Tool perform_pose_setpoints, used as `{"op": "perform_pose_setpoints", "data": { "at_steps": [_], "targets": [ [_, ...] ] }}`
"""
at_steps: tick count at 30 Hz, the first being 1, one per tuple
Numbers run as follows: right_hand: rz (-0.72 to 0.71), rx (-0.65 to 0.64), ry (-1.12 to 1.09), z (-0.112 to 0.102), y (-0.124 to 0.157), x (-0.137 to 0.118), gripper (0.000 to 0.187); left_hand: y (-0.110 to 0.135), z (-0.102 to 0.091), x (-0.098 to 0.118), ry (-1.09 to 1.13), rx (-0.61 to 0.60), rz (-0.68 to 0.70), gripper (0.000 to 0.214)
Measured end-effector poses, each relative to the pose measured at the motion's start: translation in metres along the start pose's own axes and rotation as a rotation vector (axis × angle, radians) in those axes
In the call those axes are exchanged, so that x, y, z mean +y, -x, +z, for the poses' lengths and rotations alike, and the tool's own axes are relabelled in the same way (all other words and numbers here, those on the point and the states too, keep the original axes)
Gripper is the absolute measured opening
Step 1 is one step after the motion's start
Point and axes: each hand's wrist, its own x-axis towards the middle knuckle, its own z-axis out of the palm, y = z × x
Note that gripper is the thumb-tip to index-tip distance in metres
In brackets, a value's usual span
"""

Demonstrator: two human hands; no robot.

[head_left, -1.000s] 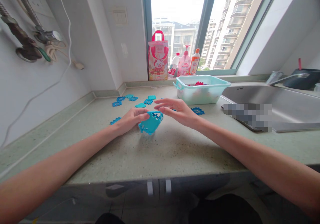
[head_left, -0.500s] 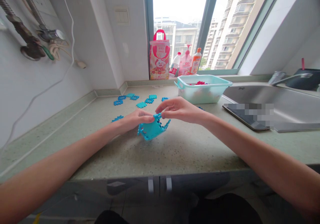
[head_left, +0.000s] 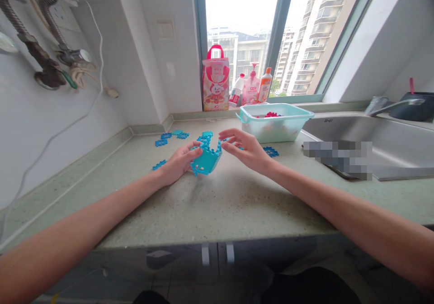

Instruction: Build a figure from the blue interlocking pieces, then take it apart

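A turquoise shape built of interlocking plastic tiles sits between both hands on the speckled green counter. My left hand grips its left side, thumb and fingers curled round the edge. My right hand pinches the upper right edge of the same shape with its fingertips. Several loose blue tiles lie on the counter behind the hands, one lies left of my left hand, and another lies right of my right hand.
A pale teal tub holding red pieces stands behind my right hand. A steel sink with a tap is at the right. A red gift bag and bottles stand at the window. Pipes and a cable hang on the left wall.
The tile shape has been turned and lifted a little, its open side now facing up. My right hand moved from open above it to pinching its right edge.
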Motion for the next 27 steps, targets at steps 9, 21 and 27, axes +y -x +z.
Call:
{"op": "perform_pose_setpoints", "data": {
  "at_steps": [9,21,27],
  "targets": [
    [-0.072,-0.009,0.027,0.000,0.002,0.007,0.044,0.000,-0.005,-0.008,-0.124,0.019,0.172,0.071],
    [-0.013,-0.128,0.002,0.002,0.007,0.002,0.034,-0.004,-0.005,-0.008,-0.297,-0.038,0.365,0.067],
    [0.004,-0.188,-0.023,0.001,0.007,0.012,0.034,-0.003,-0.007,-0.008,-0.453,-0.033,0.390,0.063]
  ]
}}
